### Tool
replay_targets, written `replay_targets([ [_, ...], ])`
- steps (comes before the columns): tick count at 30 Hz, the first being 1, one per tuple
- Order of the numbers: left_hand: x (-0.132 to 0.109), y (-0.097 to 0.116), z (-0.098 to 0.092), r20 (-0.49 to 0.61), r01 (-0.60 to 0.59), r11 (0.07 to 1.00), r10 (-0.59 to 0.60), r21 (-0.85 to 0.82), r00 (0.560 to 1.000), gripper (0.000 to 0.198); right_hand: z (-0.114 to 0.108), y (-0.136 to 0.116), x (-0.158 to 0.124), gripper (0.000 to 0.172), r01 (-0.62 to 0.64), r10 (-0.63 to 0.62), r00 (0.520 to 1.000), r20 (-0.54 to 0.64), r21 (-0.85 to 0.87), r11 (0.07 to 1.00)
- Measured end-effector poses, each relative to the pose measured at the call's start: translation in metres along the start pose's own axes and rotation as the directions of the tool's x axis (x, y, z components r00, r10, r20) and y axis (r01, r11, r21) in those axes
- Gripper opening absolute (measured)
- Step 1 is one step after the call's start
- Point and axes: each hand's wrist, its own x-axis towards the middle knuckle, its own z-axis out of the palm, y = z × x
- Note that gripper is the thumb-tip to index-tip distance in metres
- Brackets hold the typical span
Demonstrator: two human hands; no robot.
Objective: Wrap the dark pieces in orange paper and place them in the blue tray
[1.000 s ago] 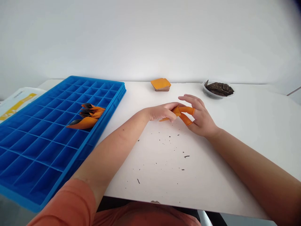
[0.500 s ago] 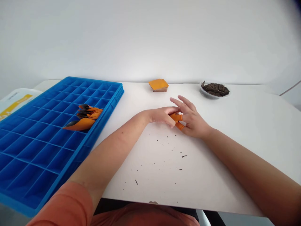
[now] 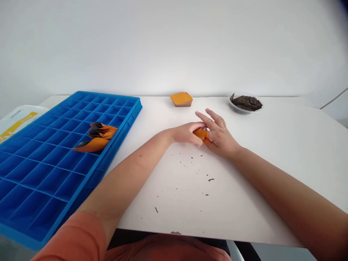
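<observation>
Between my two hands, just above the white table, is a bent orange sheet (image 3: 200, 133), folded or curled over. The fingers and thumb of my left hand (image 3: 186, 134) close around its left side. My right hand (image 3: 221, 139) pinches the right end low down, while its upper fingers stretch out apart. Whether anything lies inside the fold is hidden by the fingers. Beyond the hands sits a stack of square orange sheets (image 3: 181, 98). To its right, a clear bowl (image 3: 243, 111) holds thin dark brown strips (image 3: 247, 103).
At the left stands a blue divided tray (image 3: 59, 152). Several rolled orange pieces with dark insides (image 3: 99, 136) lie in it near its right edge. A white and yellow package (image 3: 20, 119) is behind it. Dark crumbs (image 3: 211, 179) are scattered over the white table (image 3: 185, 203).
The orange sheet between my hands looks more closed together than before, with its gap narrower. My hands stay almost in place; the view has shifted slightly.
</observation>
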Motion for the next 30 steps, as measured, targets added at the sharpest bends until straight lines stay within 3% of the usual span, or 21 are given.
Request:
replay_targets([
  [3,0.001,-0.002,-0.002,-0.045,-0.092,0.993,0.095,0.075,0.994,0.054,0.002,0.004,-0.001,0.021,-0.049,0.047,0.998,-0.050,-0.022,0.999],
  [7,0.002,-0.010,-0.003,-0.188,-0.144,0.951,0.200,0.275,0.962,0.074,0.005,0.009,-0.002,0.019,-0.142,0.137,0.984,-0.115,-0.038,0.989],
  [11,0.004,-0.016,0.001,-0.247,-0.124,0.914,0.232,0.386,0.941,0.052,0.003,0.009,-0.002,0.017,-0.130,0.128,0.990,-0.066,-0.026,0.991],
  [15,0.005,-0.015,0.007,-0.258,-0.025,0.856,0.184,0.517,0.948,0.025,0.000,0.003,0.000,0.023,-0.047,0.048,0.998,0.051,-0.025,0.999],
  [18,0.006,-0.014,0.010,-0.259,0.011,0.833,0.159,0.553,0.953,0.016,-0.001,0.000,0.001,0.024,-0.029,0.033,0.995,0.095,-0.042,0.999],
  [25,0.002,-0.008,0.005,-0.365,0.121,0.802,0.127,0.585,0.922,0.043,0.002,0.001,0.001,0.017,-0.148,0.150,0.989,0.014,-0.095,0.984],
  [30,0.001,-0.006,0.005,-0.399,0.213,0.790,0.043,0.575,0.916,0.027,0.003,0.003,0.000,0.014,-0.146,0.145,0.989,-0.009,-0.091,0.985],
])
